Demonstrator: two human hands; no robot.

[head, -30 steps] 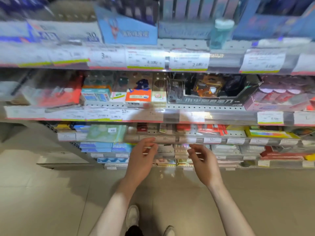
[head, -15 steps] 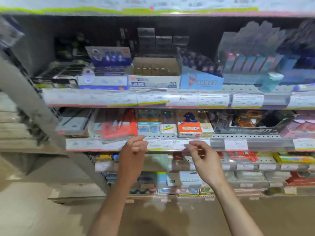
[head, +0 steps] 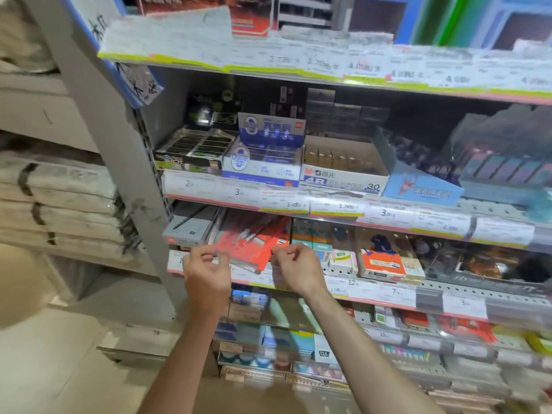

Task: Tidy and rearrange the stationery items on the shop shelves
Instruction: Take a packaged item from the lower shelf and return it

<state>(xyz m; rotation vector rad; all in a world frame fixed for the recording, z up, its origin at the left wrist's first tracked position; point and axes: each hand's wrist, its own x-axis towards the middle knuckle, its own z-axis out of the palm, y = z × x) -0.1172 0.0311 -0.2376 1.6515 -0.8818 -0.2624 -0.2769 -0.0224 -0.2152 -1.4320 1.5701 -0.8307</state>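
we reach toward red packs [head: 254,246] at frame centre, on middle shelf [head: 430,289]. left hand [head: 206,271] and right hand [head: 295,267] loosely curled, holding nothing. step: approach. next we likely grip packs, square them behind price strip.

A red pack of pens [head: 254,243] lies tilted on the shelf [head: 388,291] behind the price strip, its near corner jutting over the edge. Left of it lies a flat grey box [head: 188,228]; to its right stand small eraser boxes [head: 379,261], upright in a row.
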